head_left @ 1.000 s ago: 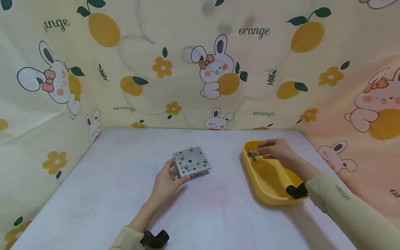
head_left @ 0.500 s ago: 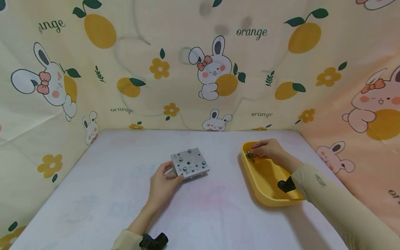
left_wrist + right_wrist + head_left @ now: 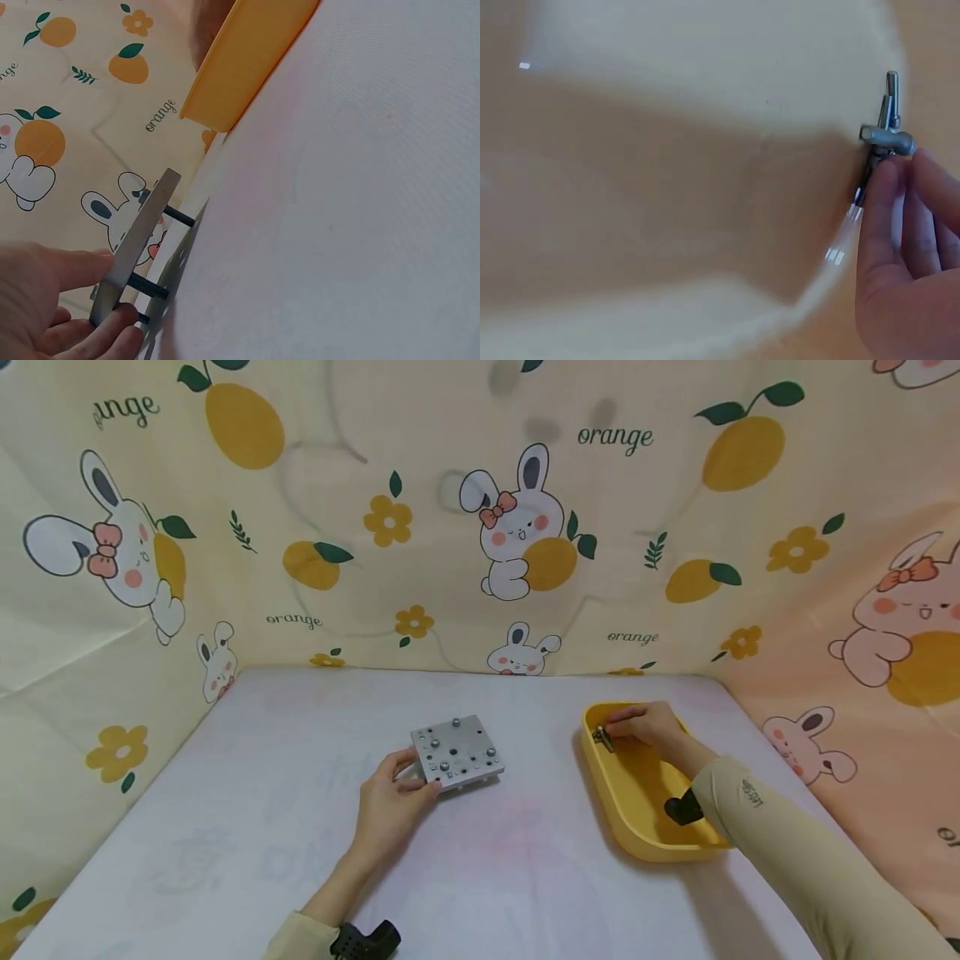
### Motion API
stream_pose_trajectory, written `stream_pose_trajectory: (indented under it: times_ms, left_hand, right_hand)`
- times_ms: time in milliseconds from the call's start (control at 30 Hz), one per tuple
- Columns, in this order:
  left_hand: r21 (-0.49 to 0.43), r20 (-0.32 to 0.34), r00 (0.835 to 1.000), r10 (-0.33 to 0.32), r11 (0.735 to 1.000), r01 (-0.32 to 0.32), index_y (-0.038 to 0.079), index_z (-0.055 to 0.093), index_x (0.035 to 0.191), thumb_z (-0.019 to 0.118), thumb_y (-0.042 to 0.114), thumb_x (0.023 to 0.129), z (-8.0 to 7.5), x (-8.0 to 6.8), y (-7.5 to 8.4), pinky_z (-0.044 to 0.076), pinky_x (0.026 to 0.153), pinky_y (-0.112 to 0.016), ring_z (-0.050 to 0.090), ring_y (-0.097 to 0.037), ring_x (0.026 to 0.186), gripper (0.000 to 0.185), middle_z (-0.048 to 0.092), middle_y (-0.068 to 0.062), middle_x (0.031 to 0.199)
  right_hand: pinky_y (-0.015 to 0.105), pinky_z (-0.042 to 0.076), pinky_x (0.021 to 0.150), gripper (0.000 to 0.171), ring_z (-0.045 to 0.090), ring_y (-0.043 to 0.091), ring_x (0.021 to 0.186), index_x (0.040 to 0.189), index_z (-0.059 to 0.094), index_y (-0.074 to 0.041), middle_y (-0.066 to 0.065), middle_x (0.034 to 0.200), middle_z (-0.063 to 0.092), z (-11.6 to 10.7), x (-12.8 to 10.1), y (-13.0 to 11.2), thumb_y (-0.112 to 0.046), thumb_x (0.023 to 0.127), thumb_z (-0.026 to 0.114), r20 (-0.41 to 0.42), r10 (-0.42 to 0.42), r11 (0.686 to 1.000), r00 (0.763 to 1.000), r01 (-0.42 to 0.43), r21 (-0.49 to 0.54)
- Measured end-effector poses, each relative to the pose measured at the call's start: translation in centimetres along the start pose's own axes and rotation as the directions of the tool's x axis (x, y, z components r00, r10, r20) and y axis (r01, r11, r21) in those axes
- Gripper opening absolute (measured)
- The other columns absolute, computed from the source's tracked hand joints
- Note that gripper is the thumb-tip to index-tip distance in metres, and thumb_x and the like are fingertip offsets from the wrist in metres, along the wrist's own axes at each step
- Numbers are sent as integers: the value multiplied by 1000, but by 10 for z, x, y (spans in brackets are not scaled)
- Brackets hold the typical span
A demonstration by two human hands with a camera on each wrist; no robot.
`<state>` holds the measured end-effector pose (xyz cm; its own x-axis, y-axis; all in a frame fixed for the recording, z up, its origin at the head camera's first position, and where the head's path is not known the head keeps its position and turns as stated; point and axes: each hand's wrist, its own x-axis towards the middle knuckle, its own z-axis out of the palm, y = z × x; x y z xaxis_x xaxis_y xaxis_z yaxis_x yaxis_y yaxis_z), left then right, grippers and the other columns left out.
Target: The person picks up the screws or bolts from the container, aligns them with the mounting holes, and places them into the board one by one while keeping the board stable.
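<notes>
Rabbit-and-orange cloth walls [image 3: 420, 527] around pale tabletop [image 3: 525, 860]

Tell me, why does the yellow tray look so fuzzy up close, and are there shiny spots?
In the right wrist view the yellow tray is a soft blur, too near to focus, with small white glints; the metal bolts by the right hand look sharper. In the head view the tray is clear, under even light.

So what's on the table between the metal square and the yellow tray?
Nothing. In the head view, only bare white table lies between the metal plate and the yellow tray. The left wrist view shows that stretch bare too.
</notes>
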<state>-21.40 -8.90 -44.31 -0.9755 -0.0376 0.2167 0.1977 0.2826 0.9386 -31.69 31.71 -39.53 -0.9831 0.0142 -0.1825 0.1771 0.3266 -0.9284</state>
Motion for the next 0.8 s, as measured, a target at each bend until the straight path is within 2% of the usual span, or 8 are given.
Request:
stream_pose_trajectory:
  times_ms: [133, 333, 467, 600, 700, 800]
  left_hand:
    - [2, -5, 1000, 2, 1000, -2, 1, 52, 134, 81, 5, 80, 0, 0, -1, 56, 74, -28, 70, -20, 90, 62, 54, -17, 137]
    - [-5, -13, 1000, 12, 1000, -12, 0, 53, 133, 81, 4, 79, 1, 0, -2, 56, 73, -28, 70, -20, 88, 61, 55, -17, 135]
    - [-15, -4, 1000, 13, 1000, -13, 0, 53, 133, 81, 4, 79, 2, 0, -2, 56, 74, -27, 70, -21, 88, 60, 55, -19, 135]
    - [-8, 0, 1000, 22, 1000, -22, -1, 53, 132, 81, 4, 80, 2, 0, -1, 56, 74, -27, 70, -22, 88, 59, 56, -21, 134]
    - [-2, -6, 1000, 30, 1000, -30, -2, 53, 132, 81, 4, 80, 1, -1, -1, 56, 74, -28, 70, -22, 87, 59, 57, -21, 133]
    - [-4, -5, 1000, 30, 1000, -30, -1, 53, 132, 81, 4, 80, 0, 0, -2, 56, 73, -28, 70, -22, 87, 59, 57, -21, 133]
  right_hand:
    - [39, 55, 81, 38, 71, 18, 80, 118, 59, 20, 13, 90, 73, 2, 4, 2, 5, 86, 72, 10, 43, 998, 999, -44, 46]
    - [37, 57, 76, 41, 71, 19, 76, 115, 61, 18, 10, 85, 73, 9, 6, 3, 0, 83, 78, 15, 50, 999, 999, -50, 10]
    - [34, 58, 71, 37, 69, 18, 72, 109, 63, 17, 7, 79, 71, 14, 5, 3, 0, 81, 79, 20, 15, 998, 1000, -14, -59]
    - [30, 56, 64, 31, 65, 17, 67, 102, 66, 14, 5, 78, 69, 20, 6, 4, -1, 79, 80, 3, -28, 982, 1000, 28, -187]
    - [29, 55, 61, 27, 62, 17, 66, 99, 66, 13, 6, 79, 67, 24, 8, 5, -1, 79, 80, 2, -53, 972, 999, 52, -230]
    - [29, 54, 61, 25, 61, 17, 67, 97, 65, 11, 6, 79, 66, 24, 8, 6, -1, 80, 79, 1, -67, 971, 998, 66, -231]
